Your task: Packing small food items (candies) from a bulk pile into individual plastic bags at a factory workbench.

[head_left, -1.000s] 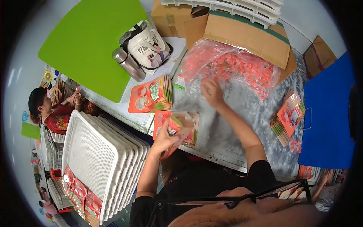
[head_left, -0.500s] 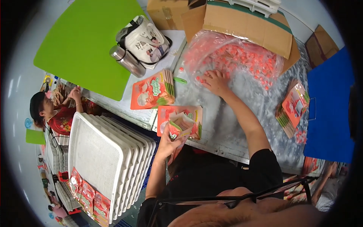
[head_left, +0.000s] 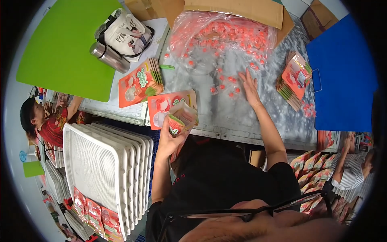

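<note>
Start at the left with the fanned stack of pouches (head_left: 139,84), lying flat and best left undisturbed. Moving right, find a flat pouch (head_left: 160,105) on the surface (head_left: 219,116), partly covered in view by the open pouch (head_left: 178,120). In the left grip (head_left: 169,139), closed with thumb and fingers on its side wall, hold this open pouch gaping upward near the front edge. Pinch only firmly enough for control, to avoid squeezing the mouth narrow. Further right, find the loose red pieces (head_left: 222,86) on the surface, in front of the clear bag (head_left: 225,30) of many more. Best to gather from this near cluster rather than dig into the bag and risk snagging film. Just right of the cluster, note the right grip (head_left: 251,90), fingers extended and spread, holding nothing visible; cannot tell about anything under the palm. Sweep lightly with fingers low, to avoid scattering pieces. Past that, keep clear of the second stack of pouches (head_left: 296,78).
</note>
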`<state>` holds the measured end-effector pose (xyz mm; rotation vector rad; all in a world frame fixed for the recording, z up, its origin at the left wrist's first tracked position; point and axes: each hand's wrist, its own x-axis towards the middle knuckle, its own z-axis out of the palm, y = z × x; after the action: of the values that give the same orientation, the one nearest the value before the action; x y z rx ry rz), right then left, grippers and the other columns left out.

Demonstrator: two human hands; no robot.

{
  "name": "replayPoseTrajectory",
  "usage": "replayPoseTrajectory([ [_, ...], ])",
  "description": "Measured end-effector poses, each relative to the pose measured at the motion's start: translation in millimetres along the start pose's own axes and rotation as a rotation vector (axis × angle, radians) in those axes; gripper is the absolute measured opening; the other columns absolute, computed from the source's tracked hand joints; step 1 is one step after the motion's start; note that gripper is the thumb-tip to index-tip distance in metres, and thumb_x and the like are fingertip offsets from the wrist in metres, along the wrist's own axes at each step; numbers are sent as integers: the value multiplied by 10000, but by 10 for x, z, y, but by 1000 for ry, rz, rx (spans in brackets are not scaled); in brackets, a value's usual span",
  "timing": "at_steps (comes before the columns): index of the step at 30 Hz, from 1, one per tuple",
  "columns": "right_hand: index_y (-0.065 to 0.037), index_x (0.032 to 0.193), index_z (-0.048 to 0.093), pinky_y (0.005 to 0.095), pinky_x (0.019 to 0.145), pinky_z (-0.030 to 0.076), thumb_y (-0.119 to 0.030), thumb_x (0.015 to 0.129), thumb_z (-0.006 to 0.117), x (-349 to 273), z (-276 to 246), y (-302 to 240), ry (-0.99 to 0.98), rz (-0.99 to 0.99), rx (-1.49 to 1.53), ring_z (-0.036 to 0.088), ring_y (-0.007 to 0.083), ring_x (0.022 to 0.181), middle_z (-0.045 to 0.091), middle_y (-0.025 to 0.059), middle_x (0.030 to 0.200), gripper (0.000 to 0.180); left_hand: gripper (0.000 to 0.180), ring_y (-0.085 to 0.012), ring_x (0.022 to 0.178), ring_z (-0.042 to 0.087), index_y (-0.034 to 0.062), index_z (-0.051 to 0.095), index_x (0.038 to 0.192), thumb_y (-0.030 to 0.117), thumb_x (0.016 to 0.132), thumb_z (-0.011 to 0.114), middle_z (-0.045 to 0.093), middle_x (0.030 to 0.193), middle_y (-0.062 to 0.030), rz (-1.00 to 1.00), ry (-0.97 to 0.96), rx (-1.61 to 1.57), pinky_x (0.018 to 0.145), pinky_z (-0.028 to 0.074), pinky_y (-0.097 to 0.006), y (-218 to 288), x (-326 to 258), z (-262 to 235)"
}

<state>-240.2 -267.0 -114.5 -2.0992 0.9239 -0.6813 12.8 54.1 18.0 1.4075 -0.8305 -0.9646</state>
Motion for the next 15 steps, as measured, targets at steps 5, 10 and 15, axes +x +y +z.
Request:
replayPoseTrajectory([
  [5,-147,1573,157,572,1172,-65,-416,966,492,-159,-76,-170,55,122,-231,178,345,1482,383,30,1550,744,701,-163,1113,538,4,417,1378,-75,723,653,571,1218,-85,11,16,29,984,422,-308,-40,-60,0],
  [10,-130,1531,289,572,1184,66,-363,906,620,-237,239,-463,132,-128,-401,219,410,1451,362,107,1547,745,719,-150,1065,563,5,409,1385,-52,716,668,597,1166,-82,22,21,71,945,451,-304,-1,-55,41],
  [15,-108,1518,305,568,1180,119,-366,881,656,-156,351,-624,-10,-172,-512,223,403,1450,324,91,1565,771,731,-165,1160,521,1,382,1415,-80,736,641,550,1262,-91,-32,-23,13,1014,414,-328,-42,-50,42],
])
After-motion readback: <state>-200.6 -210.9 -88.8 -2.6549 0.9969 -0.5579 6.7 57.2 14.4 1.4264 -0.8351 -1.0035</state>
